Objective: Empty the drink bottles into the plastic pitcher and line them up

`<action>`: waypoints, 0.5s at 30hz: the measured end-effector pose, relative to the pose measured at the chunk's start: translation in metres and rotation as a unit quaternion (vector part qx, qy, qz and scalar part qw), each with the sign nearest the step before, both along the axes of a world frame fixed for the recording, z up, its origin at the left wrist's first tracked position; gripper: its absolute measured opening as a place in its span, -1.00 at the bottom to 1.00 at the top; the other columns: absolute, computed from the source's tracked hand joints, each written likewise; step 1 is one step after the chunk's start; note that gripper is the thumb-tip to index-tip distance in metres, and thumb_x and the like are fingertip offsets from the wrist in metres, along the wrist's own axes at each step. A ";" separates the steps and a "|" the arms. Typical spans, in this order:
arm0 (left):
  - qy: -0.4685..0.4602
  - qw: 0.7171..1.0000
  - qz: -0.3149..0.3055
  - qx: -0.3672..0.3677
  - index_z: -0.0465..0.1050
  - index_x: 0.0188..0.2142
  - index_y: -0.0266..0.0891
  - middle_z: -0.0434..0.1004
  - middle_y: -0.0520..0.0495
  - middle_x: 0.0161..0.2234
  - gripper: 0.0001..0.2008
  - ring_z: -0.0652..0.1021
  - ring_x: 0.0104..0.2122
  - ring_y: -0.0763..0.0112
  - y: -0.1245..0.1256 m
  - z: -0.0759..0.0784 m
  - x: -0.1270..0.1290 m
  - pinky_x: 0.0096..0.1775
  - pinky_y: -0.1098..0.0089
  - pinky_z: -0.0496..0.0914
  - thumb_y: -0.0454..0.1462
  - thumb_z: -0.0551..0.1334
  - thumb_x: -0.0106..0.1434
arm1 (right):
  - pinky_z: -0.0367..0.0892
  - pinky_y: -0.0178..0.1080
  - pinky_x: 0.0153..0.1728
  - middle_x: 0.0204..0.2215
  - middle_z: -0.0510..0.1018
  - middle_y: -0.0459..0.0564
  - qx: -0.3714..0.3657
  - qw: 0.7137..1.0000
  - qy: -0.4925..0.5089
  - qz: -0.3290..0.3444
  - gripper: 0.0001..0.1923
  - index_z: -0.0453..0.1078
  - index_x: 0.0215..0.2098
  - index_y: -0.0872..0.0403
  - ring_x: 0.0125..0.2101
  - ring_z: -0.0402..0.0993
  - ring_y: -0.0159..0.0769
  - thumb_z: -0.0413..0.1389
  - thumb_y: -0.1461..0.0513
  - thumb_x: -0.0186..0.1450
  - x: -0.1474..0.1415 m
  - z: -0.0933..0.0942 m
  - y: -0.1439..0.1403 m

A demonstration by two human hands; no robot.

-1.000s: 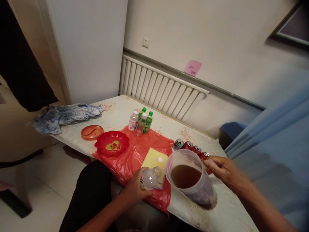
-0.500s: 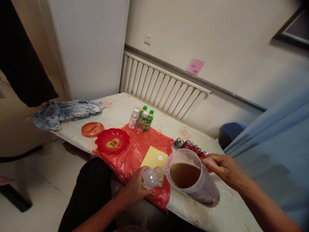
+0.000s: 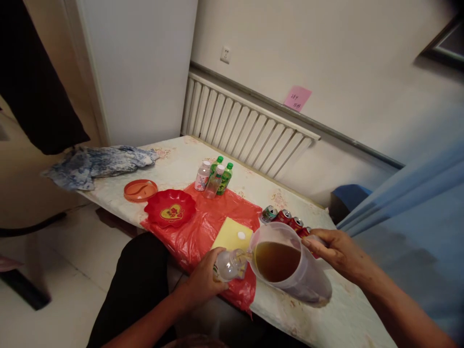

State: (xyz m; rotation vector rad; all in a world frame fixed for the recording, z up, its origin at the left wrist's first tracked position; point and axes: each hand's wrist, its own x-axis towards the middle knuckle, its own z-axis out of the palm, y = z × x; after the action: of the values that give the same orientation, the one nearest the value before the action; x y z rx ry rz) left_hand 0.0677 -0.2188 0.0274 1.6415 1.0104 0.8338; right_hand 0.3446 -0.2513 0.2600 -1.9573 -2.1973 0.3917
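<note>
My left hand (image 3: 203, 281) grips a small clear bottle (image 3: 227, 264), uncapped and tilted, its mouth against the spout of a clear plastic jug (image 3: 286, 263). The jug holds brown liquid and leans toward the bottle. My right hand (image 3: 335, 251) holds the jug by its handle on the far side. A thin stream of brown liquid runs at the spout into the bottle's mouth. A white bottle cap (image 3: 240, 235) lies on a yellow cloth (image 3: 228, 234) just behind the bottle.
A red plastic sheet (image 3: 203, 224) covers the table's (image 3: 174, 169) near part. On it sit a red heart-patterned dish (image 3: 170, 209) and several small bottles (image 3: 213, 176). An orange dish (image 3: 140, 190), a blue cloth (image 3: 97, 162) and several cans (image 3: 286, 218) lie around. A radiator (image 3: 246, 130) lines the wall.
The jug has tipped further toward the bottle, and liquid now reaches the spout and the bottle's mouth. Both hands stayed in nearly the same place.
</note>
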 end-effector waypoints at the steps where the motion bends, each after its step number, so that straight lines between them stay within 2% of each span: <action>1: 0.001 1.000 -0.001 0.002 0.15 0.14 -0.18 0.35 -0.15 0.13 -0.23 0.38 0.13 0.11 0.000 0.000 0.000 0.17 0.15 0.27 -0.42 0.30 -0.11 | 0.07 -0.30 -0.51 -0.63 0.22 -0.16 -0.001 1.000 -0.003 0.000 -0.53 0.22 -0.57 0.05 -0.56 0.16 -0.39 -0.07 -0.08 0.33 -0.001 0.000 0.000; 15: -0.002 1.000 0.002 0.006 0.17 0.12 -0.16 0.36 -0.14 0.12 -0.25 0.39 0.12 0.14 0.000 0.002 -0.001 0.17 0.15 0.27 -0.42 0.28 -0.11 | 0.05 -0.31 -0.52 -0.64 0.16 -0.18 -0.006 1.000 -0.012 0.004 -0.48 0.17 -0.59 0.05 -0.57 0.10 -0.41 -0.09 -0.12 0.33 -0.004 0.001 0.003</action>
State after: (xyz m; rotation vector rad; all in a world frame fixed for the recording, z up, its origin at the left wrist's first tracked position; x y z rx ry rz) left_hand 0.0667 -0.2187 0.0298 1.6480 1.0093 0.8467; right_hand 0.3410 -0.2486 0.2613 -1.9696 -2.2246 0.3858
